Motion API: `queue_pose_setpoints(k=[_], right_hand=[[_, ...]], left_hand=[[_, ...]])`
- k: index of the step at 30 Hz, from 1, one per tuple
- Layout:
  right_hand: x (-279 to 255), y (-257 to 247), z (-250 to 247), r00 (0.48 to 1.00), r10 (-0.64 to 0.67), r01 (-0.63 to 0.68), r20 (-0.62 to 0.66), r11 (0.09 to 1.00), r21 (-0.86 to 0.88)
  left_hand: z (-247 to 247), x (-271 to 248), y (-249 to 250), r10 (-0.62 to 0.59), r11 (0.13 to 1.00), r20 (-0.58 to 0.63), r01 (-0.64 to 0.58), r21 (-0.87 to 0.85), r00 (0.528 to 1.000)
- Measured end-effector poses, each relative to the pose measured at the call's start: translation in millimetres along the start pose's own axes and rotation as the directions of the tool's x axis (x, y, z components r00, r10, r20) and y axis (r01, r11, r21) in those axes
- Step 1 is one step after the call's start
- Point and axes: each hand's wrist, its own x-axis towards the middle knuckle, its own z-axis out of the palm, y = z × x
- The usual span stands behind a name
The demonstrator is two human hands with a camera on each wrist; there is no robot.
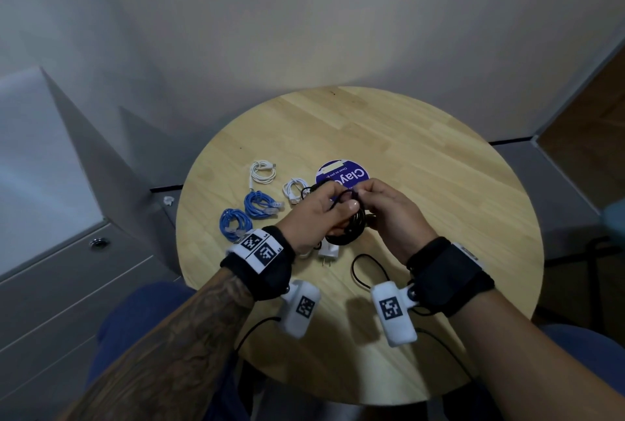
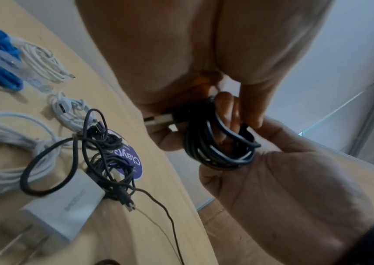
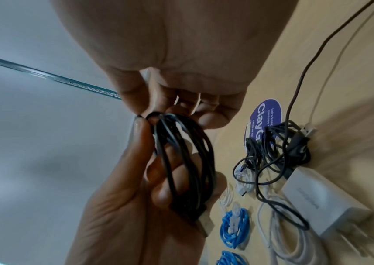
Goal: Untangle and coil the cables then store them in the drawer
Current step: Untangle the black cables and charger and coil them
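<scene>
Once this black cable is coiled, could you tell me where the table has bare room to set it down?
The far half of the table, beyond the purple sticker, is bare, as is the right side past your right hand. The left is crowded with blue coils and white coils; the charger and tangled black cables lie under your hands.

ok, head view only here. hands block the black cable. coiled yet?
Observer: Yes. The right wrist view shows the black coil in several loops round the left hand fingers; the right hand pinches its top.
Operator: Plug end dangling?
Observer: No, the USB plug lies against the left palm, beside the loops.
Operator: Anything more behind the hands?
Observer: A tangled black pile lies partly on the purple sticker, next to the white charger.
</scene>
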Motion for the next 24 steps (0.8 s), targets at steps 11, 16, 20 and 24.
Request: queue_pose_setpoints(k=[11, 16, 20, 24], right_hand=[[2.8, 6.3, -6.2, 0.988, -0.153, 0.152, -0.006, 0.986, -0.063], [0.9, 7.5, -6.2, 0.869, -0.495, 0.402, -0.007, 0.714, -0.573], [-0.8, 3.2, -8.8, 0.798, -0.591, 0.499, 0.123, 0.531, -0.685], [-3.0, 3.5, -10.4, 0.819, -0.554, 0.483, 0.145, 0.531, -0.697]], left_hand=[[0.2, -0.5, -0.5, -0.002, 0.997, 0.029, 0.000, 0.078, 1.000], [-1.4, 1.4, -8.4, 0.049, 0.961, -0.045, -0.035, 0.274, 0.998], [-2.2, 0.8, -3.8, 0.059, 0.957, -0.049, -0.043, 0.287, 0.997], [-8.0, -0.2, -2.1, 0.081, 0.921, 0.015, -0.081, 0.382, 0.997]])
